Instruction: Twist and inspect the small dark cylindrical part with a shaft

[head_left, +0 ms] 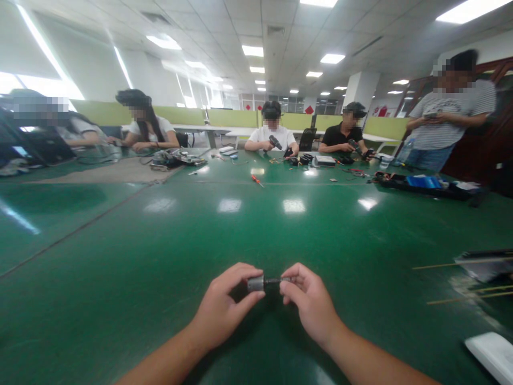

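Just above the green table (224,235), a short grey metal cylinder (255,284) with a thin dark shaft (272,280) is held level between my two hands. My left hand (218,307) grips the cylinder, thumb below and fingers above. The shaft runs from the cylinder's right end into the fingers of my right hand (315,302), which pinch its far part. Those fingers partly hide the shaft's end. Whether the cylinder and shaft are one piece or two, I cannot tell.
A red-handled screwdriver (256,180) lies further across the table. At right are thin yellowish rods (452,301) and a white object (491,353). A black tray (425,187) with blue items sits at far right. Several people work opposite, two with power drills (275,142); another person stands.
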`<state>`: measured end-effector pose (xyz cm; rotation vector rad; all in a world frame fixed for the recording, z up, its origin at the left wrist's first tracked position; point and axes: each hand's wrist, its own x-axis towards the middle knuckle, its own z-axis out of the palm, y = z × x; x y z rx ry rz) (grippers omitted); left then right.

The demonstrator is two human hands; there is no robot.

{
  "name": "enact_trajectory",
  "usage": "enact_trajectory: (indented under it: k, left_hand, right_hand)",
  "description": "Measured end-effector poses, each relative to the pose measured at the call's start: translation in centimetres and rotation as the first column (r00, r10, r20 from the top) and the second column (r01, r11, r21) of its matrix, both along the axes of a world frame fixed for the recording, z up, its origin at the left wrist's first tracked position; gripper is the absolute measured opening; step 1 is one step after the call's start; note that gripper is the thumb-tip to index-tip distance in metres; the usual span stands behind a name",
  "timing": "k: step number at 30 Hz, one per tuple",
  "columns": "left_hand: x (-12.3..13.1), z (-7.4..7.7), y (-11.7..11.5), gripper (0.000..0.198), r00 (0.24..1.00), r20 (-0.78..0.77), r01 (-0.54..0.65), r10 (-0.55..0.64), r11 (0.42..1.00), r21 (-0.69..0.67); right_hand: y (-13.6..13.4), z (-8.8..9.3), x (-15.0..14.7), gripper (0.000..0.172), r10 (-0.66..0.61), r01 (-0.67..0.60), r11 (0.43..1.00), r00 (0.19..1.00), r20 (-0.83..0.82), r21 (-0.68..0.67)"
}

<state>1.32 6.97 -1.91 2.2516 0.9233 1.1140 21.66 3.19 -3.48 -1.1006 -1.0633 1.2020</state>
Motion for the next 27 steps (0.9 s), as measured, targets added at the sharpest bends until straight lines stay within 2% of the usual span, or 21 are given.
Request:
enact_trajectory:
  k: [27]
  left_hand:
    - [0.13, 0.26, -0.03, 0.023, 1.0, 0.012, -0.019, 0.019, 1.0, 0.022]
  right_hand:
    - [0.05, -0.17, 0.1, 0.016, -0.02, 0.021, 1.0, 0.999, -0.048, 0.011]
